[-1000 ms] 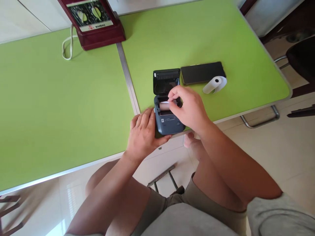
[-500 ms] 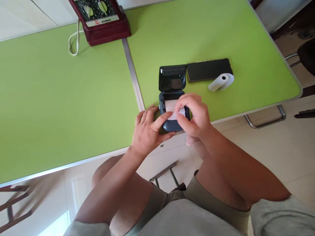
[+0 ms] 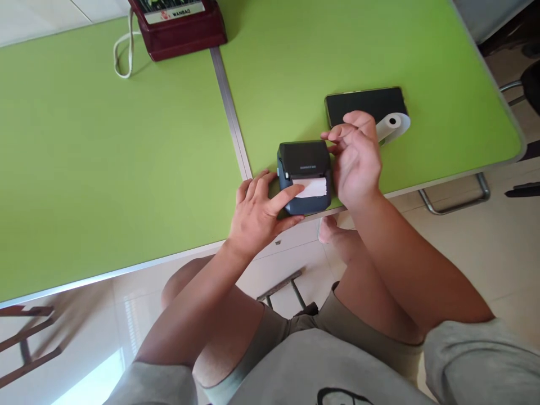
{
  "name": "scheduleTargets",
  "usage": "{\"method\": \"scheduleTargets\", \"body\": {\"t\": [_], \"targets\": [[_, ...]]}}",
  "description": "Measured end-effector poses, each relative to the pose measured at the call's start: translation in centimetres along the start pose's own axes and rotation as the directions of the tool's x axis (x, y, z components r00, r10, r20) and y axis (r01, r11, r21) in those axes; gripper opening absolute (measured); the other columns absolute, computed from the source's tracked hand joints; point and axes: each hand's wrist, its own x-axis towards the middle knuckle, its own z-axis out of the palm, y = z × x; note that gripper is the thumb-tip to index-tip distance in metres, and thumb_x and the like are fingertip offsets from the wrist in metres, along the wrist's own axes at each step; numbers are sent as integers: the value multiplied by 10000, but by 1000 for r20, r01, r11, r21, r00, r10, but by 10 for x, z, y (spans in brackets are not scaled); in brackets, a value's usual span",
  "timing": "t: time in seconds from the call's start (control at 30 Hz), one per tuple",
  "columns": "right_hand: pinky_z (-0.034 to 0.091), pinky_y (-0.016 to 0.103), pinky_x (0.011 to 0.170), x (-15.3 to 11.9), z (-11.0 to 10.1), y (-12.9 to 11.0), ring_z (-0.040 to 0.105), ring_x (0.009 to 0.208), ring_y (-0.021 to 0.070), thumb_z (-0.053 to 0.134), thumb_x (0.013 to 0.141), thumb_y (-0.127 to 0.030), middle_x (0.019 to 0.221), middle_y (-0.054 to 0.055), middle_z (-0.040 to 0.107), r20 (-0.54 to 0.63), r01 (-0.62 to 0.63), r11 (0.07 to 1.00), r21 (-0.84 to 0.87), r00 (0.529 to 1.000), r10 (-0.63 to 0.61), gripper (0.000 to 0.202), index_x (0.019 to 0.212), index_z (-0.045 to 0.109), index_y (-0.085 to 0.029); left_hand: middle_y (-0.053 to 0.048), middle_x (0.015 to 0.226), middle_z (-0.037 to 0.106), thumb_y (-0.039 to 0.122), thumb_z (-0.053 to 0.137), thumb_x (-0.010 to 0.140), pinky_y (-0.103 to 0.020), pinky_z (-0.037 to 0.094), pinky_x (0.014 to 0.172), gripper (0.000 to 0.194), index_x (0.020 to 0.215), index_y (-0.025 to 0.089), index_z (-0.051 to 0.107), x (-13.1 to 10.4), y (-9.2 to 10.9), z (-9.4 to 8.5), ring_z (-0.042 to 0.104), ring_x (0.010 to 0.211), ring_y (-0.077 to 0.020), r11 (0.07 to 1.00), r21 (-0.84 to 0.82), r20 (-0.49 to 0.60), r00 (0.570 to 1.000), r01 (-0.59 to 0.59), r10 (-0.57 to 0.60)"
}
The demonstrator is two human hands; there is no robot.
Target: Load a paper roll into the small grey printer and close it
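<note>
A small dark blue thermal printer (image 3: pixel 307 204) sits at the table's front edge with its black lid (image 3: pixel 304 159) down. White paper (image 3: pixel 314 188) comes out from under the lid and lies over the front of the printer. My left hand (image 3: pixel 259 211) grips the printer's left side, its index finger pressing on the paper and its thumb along the front. Just right of the lid is my right hand (image 3: pixel 358 154), raised, holding nothing, its fingers loosely bent and apart.
Behind my right hand lies a black phone (image 3: pixel 365 104), with a partly unrolled white paper roll (image 3: pixel 393 125) beside it. A dark red appliance (image 3: pixel 185 36) with a white cord (image 3: pixel 130 48) stands at the back of the green table (image 3: pixel 126 169). A metal strip (image 3: pixel 230 109) crosses the tabletop.
The printer's lid, upright before, has come down over the paper compartment. My right hand has let go of the paper and moved up and right. My left hand stays on the printer.
</note>
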Motion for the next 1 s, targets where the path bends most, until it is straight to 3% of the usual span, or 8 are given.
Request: {"method": "scheduleTargets", "body": {"t": [0.07,0.13,0.27,0.43,0.57,0.73,0.83,1.0], "targets": [[570,403,880,-1,-3,-4,705,1039,214,438,987,-420,998,36,657,22,-14,999,-43,1000,15,196,1140,462,-299,-199,1440,598,674,606,948,-549,408,1142,585,1442,362,621,0,0,1,512,1443,-369,1000,6,-8,1000,-2,2],[569,421,993,0,-7,-10,687,1120,211,574,948,-463,1127,39,689,160,-8,996,-93,987,23,256,1132,512,-295,-202,1435,601,671,607,951,-537,410,1141,608,1462,342,609,-1,-1,2,526,1435,-371,1000,10,-36,999,-21,21],[518,498,1143,8,-14,-31,636,1286,261,722,870,-501,1349,39,678,489,-28,984,-177,865,112,410,1193,607,-276,-214,1444,602,712,644,910,-502,402,1154,840,1593,258,463,-1,-2,6,552,1410,-362,999,9,-82,996,-31,31],[427,570,1226,14,-19,-49,550,1414,308,709,872,-404,1497,34,603,588,-43,963,-267,784,198,445,1288,601,-289,-201,1465,604,764,629,891,-497,381,1171,909,1610,243,435,1,-1,7,552,1411,-367,999,30,-54,998,17,-15],[433,534,1221,7,-15,-44,549,1402,292,670,896,-438,1456,62,610,533,0,961,-276,832,153,434,1290,572,-282,-251,1493,588,842,522,895,-489,383,1181,1039,1620,113,379,2,-1,8,560,1399,-370,999,21,-49,998,50,-49],[557,447,1020,-6,-10,-28,651,1146,245,407,1040,-566,1191,72,654,233,31,938,-345,971,54,344,1125,589,-287,-309,1491,576,887,390,910,-480,361,1203,1143,1582,-37,359,2,-1,8,578,1375,-374,997,13,-41,996,75,-75],[549,449,981,-8,-9,-23,638,1089,250,283,1074,-594,1114,77,621,160,60,891,-449,987,14,430,1104,591,-294,-287,1531,553,882,394,914,-488,349,1220,1109,1579,-5,385,3,0,6,543,1422,-374,997,3,-8,997,83,-83],[524,464,1035,-8,-7,-28,620,1116,252,243,1069,-660,1104,72,615,199,108,861,-497,980,-8,494,1111,569,-291,-266,1567,531,838,467,923,-495,353,1233,1052,1608,46,360,3,0,2,510,1467,-368,995,-17,22,995,98,-98]]}}
